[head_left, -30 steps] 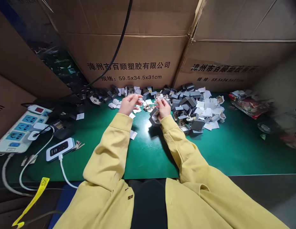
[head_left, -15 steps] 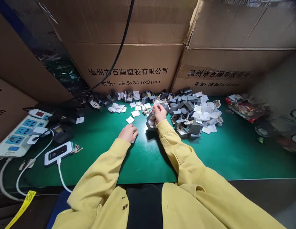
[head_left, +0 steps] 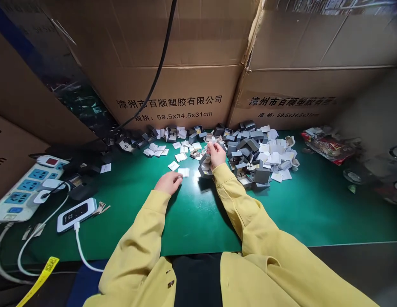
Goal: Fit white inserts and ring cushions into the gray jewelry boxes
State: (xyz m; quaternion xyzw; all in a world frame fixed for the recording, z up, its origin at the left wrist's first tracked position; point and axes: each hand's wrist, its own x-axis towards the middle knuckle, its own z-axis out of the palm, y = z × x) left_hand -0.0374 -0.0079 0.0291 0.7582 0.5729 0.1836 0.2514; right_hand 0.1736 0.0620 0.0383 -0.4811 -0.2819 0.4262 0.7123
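Observation:
My left hand (head_left: pixel 168 183) is closed over the green table, its thumb and fingers pinching the edge of a small white card (head_left: pixel 184 172). To the right, my right hand (head_left: pixel 218 156) is closed, with a small dark grey box (head_left: pixel 205 167) held open against its finger side. Something small and pale shows at the right fingertips, too small to make out. Several loose white cards (head_left: pixel 181 157) lie just beyond my left hand. Right of my right hand is a heap of dark grey boxes (head_left: pixel 251 147), some with lids raised.
White folded papers (head_left: pixel 276 155) are piled beside the boxes. Brown cartons (head_left: pixel 172 85) wall the back of the table (head_left: pixel 198 230). On the left are a power strip (head_left: pixel 28 185) and a white device (head_left: pixel 77 214) with cables. A red plastic packet (head_left: pixel 326 147) lies far right.
A white card has come into view in my left hand's fingers, which have shifted slightly left. My right hand and the dark box have moved a little to the right. The camera view has tilted slightly.

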